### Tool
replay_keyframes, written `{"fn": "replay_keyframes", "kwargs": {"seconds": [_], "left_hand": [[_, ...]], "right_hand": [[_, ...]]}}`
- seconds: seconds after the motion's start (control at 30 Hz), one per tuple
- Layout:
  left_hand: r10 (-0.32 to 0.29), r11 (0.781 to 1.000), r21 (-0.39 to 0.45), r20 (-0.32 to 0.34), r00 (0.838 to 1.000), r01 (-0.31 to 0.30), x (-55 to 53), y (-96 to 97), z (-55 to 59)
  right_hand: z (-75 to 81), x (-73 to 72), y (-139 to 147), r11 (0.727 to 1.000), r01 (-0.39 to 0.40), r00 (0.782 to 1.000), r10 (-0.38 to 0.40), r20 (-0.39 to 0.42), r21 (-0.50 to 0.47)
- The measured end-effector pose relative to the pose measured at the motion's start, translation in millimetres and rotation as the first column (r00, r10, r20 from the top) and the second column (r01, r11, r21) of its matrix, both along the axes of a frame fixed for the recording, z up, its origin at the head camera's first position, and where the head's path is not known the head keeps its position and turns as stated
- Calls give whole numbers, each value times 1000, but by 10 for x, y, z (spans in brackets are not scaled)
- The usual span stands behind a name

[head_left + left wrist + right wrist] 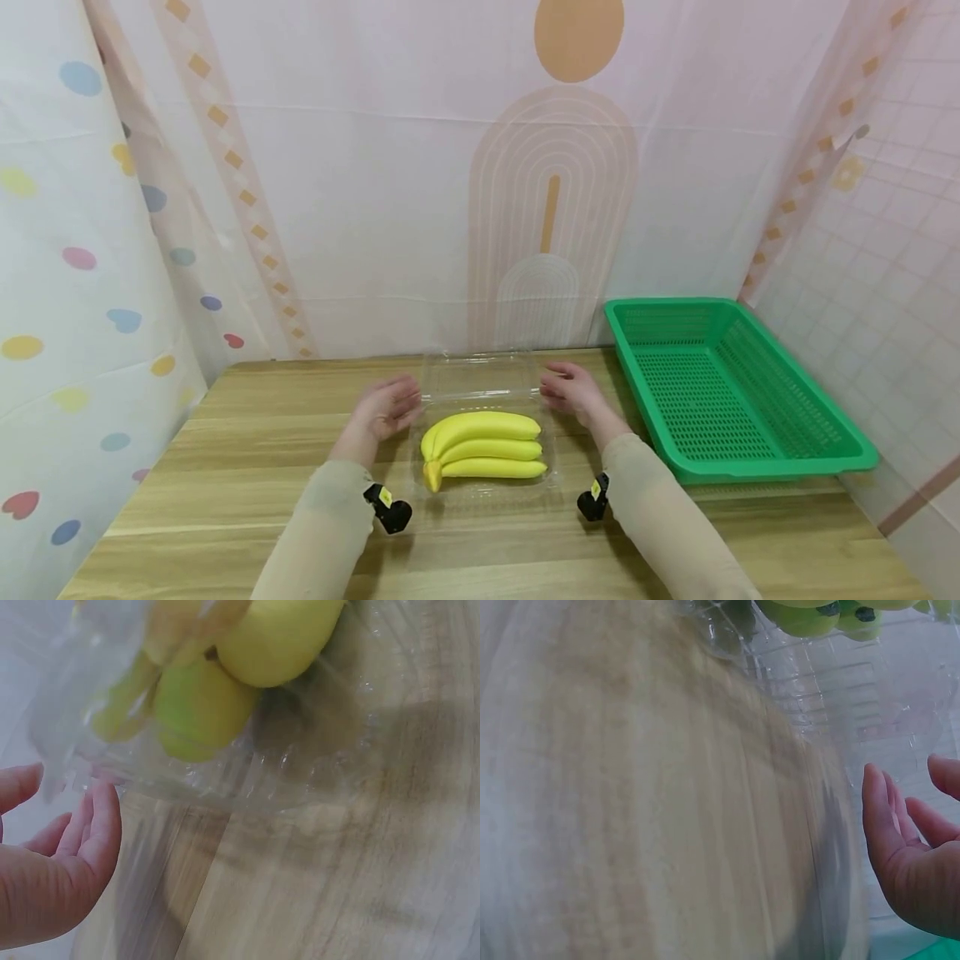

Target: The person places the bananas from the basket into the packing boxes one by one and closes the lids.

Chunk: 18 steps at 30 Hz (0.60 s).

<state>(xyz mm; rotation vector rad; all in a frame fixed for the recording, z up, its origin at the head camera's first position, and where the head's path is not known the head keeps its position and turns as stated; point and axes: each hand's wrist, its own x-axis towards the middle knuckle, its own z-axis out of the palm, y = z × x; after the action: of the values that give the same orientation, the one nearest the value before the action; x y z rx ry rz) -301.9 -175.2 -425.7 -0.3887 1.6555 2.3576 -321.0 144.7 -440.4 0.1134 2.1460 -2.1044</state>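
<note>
A bunch of yellow bananas point(487, 450) lies in a clear plastic clamshell box point(491, 502), stem end toward the left. The box's lid point(480, 379) is folded open at the back. My left hand point(387, 407) is beside the box's back left corner, fingers loosely bent and holding nothing. On the opposite side, my right hand point(577, 396) is near the lid's right edge, relaxed and holding nothing. Both wrist views show the hands, left point(64, 862) and right point(922, 855), with thumb and fingers spread apart near the clear plastic.
To the right stands a green plastic basket point(682, 400) with slotted walls, close to the right forearm. The wooden table point(247, 467) ends at a patterned curtain point(375, 208) behind. Black wrist cameras are strapped on both sleeves.
</note>
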Motion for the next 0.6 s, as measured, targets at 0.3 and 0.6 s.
{"fn": "replay_keyframes", "kwargs": {"seconds": [0.3, 0.6], "left_hand": [[25, 999, -32, -9, 1000, -25, -30, 57, -12], [56, 998, -38, -43, 998, -58, -35, 74, 20]], "right_hand": [[17, -42, -45, 999, 14, 1000, -13, 20, -49], [19, -69, -64, 992, 40, 999, -37, 24, -123]]}}
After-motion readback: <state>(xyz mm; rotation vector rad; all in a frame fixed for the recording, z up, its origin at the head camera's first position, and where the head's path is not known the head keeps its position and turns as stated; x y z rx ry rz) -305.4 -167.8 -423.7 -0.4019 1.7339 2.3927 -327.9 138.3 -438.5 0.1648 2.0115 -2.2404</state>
